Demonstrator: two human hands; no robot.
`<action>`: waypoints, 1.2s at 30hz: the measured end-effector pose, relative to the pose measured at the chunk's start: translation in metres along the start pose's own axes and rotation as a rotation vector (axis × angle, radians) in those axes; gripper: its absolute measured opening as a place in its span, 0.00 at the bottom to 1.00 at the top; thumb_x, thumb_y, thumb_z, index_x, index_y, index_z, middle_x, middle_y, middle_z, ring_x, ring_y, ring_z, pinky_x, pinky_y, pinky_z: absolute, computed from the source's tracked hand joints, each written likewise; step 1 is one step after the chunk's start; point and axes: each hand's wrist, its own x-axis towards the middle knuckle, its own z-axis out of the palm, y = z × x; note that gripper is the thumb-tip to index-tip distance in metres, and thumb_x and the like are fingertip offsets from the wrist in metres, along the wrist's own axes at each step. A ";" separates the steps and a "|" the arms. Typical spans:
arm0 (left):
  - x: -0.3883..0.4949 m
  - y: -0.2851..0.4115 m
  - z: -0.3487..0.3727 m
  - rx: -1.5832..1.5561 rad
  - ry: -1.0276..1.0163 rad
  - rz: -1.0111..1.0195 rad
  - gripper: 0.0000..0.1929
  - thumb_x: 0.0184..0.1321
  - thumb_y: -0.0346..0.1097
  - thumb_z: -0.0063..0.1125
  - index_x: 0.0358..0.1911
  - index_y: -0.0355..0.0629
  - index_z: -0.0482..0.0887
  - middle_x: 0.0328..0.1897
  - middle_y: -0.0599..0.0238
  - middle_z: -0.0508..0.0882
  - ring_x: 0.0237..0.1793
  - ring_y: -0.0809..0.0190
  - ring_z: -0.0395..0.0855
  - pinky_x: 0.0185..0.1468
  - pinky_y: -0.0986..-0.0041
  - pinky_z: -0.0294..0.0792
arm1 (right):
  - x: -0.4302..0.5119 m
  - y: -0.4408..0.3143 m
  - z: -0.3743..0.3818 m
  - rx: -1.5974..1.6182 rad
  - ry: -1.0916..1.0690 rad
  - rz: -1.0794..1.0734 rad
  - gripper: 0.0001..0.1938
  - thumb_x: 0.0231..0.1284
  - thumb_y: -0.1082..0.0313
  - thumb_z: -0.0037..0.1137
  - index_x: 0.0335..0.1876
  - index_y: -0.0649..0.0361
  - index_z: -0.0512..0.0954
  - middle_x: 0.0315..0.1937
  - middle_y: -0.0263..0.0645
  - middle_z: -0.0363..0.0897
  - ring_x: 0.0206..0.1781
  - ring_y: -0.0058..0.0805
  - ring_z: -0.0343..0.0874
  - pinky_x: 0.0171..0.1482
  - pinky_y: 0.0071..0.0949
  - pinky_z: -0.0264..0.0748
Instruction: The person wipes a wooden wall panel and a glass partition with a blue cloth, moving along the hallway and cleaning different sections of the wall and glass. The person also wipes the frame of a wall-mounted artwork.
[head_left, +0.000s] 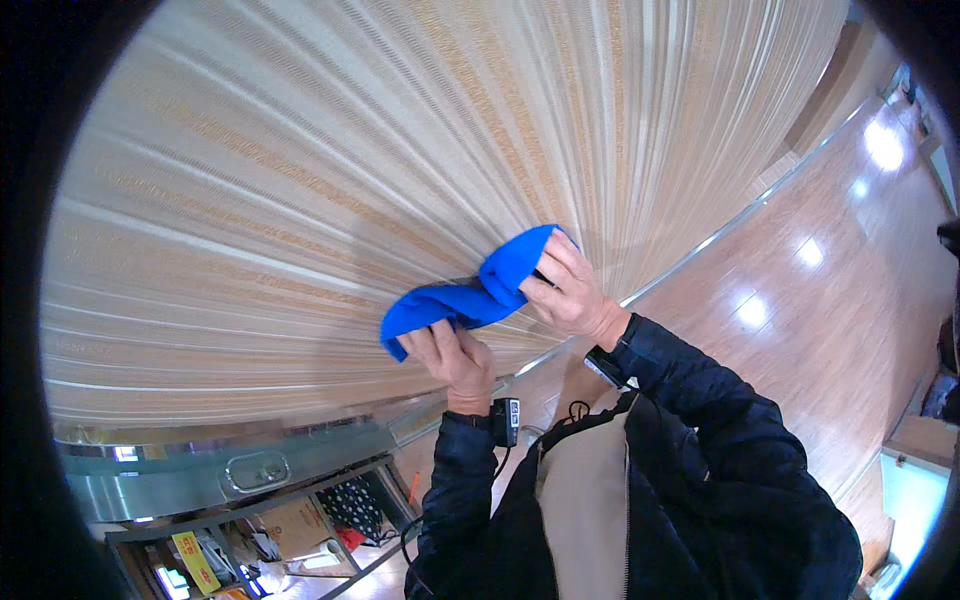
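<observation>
A blue cloth (501, 274) stretches between my two hands, bunched and folded in its middle. My left hand (450, 361) grips its lower left end, with the fingertips tucked behind the fabric. At the upper right end, my right hand (568, 291) holds the cloth with bent fingers partly hidden by it. Behind the cloth spreads a wall with striped beige and gold wallpaper (315, 180). Whether the cloth presses on that wall, I cannot tell. A small device (505, 422) sits at my left wrist, and another device (604, 366) at my right.
A metal strip (709, 241) runs along the wall's foot beside the shiny wood-look floor (795, 315). At lower left are a metallic panel with an oval recessed handle (257, 472) and a rack (217, 517) holding a cardboard box (294, 527) and other goods.
</observation>
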 end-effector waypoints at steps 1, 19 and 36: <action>-0.012 0.004 0.006 -0.025 -0.029 0.006 0.23 0.74 0.28 0.53 0.70 0.29 0.76 0.80 0.32 0.68 0.78 0.23 0.61 0.80 0.33 0.49 | -0.014 0.006 -0.006 -0.006 -0.036 0.028 0.22 0.49 0.74 0.69 0.54 0.56 0.86 0.62 0.44 0.79 0.71 0.49 0.75 0.75 0.57 0.71; 0.116 0.101 -0.005 -0.511 0.440 -0.501 0.24 0.75 0.27 0.50 0.72 0.26 0.73 0.79 0.35 0.72 0.79 0.31 0.67 0.83 0.50 0.54 | 0.146 0.040 -0.061 -0.010 0.261 0.061 0.22 0.56 0.76 0.71 0.58 0.66 0.82 0.71 0.62 0.70 0.72 0.66 0.71 0.75 0.55 0.66; 0.240 0.075 -0.013 -0.195 0.459 0.245 0.20 0.67 0.24 0.58 0.62 0.36 0.87 0.69 0.48 0.83 0.74 0.36 0.74 0.76 0.47 0.64 | 0.247 0.027 -0.079 -0.205 0.292 -0.172 0.19 0.62 0.79 0.64 0.59 0.65 0.79 0.68 0.58 0.71 0.69 0.58 0.72 0.71 0.48 0.67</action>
